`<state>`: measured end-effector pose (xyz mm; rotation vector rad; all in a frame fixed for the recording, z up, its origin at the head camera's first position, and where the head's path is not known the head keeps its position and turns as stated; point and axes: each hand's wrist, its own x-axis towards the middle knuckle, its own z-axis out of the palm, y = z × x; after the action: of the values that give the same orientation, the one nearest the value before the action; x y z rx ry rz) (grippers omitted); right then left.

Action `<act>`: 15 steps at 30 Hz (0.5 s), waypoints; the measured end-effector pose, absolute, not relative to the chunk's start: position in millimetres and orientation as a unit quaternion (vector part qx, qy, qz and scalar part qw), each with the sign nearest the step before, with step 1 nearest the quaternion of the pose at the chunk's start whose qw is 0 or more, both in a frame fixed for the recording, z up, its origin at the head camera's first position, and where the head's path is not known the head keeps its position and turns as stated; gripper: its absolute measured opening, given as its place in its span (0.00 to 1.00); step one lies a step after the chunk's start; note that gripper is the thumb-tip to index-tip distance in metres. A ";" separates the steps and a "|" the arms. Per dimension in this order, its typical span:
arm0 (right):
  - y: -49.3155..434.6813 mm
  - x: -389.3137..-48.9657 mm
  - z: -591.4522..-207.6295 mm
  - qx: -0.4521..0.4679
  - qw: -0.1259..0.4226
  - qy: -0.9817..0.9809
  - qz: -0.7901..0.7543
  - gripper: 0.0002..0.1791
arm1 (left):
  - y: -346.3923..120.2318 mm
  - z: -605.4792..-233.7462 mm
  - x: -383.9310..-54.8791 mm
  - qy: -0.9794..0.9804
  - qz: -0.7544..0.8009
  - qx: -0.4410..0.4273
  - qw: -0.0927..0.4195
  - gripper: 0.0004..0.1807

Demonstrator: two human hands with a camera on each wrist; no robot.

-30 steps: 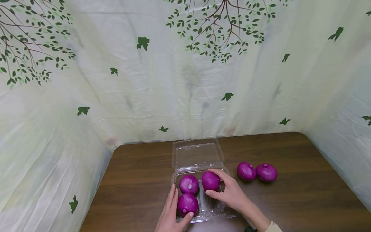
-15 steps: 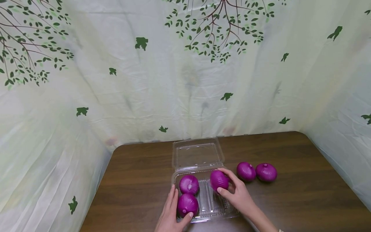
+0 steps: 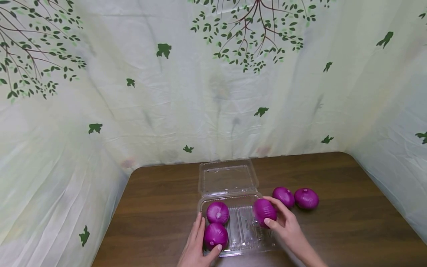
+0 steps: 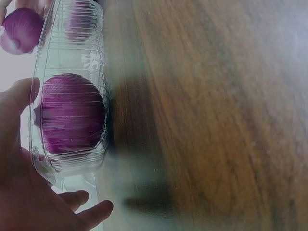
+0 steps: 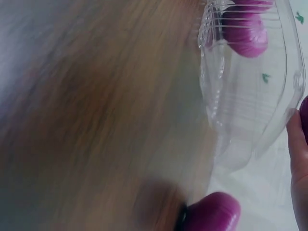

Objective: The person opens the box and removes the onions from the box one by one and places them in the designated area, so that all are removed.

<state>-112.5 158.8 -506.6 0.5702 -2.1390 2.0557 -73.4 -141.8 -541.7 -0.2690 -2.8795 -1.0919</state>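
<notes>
A clear plastic clamshell container (image 3: 245, 243) lies with its lid folded back on the table. Two purple onions, a back one (image 3: 217, 212) and a front one (image 3: 216, 236), sit in its left half. My left hand (image 3: 200, 246) rests against the container's left front corner, fingers straight along the side and thumb at the front rim. My right hand (image 3: 289, 227) holds another purple onion (image 3: 264, 212) between thumb and fingers, over the container's right edge. In the right wrist view only a sliver of this onion (image 5: 304, 118) shows beside the fingers.
Two more onions, a nearer (image 3: 283, 197) and a farther one (image 3: 306, 198), lie side by side on the brown wooden table (image 3: 347, 222), right of the container. The open lid (image 3: 228, 178) lies toward the back edge. A leaf-printed curtain (image 3: 213, 92) hangs behind the table.
My right hand has carried its onion rightward, from inside the container to above its right edge. My left hand and the other onions have stayed put.
</notes>
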 end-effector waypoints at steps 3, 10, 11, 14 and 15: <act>166.8 -109.7 -507.4 0.182 0.067 -0.715 0.672 0.30 | -141.8 -541.2 -73.8 -0.932 -0.352 -0.087 0.022 0.53; 186.3 -102.1 -506.2 0.160 0.093 -0.721 0.667 0.29 | -142.3 -539.8 -74.2 -0.933 -0.350 -0.086 0.006 0.54; 189.4 -101.3 -505.9 0.153 0.098 -0.725 0.665 0.29 | -142.3 -539.6 -74.2 -0.933 -0.350 -0.086 0.005 0.54; 198.7 -99.4 -505.3 0.133 0.110 -0.737 0.654 0.29 | -142.6 -538.4 -74.4 -0.932 -0.352 -0.083 -0.002 0.54; 202.0 -98.9 -505.3 0.125 0.113 -0.742 0.649 0.30 | -142.6 -537.8 -74.6 -0.932 -0.353 -0.083 -0.004 0.54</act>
<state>-98.9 202.0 -505.3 0.3673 -2.1774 1.9033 -74.6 -142.6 -537.8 -0.2606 -2.9351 -1.1109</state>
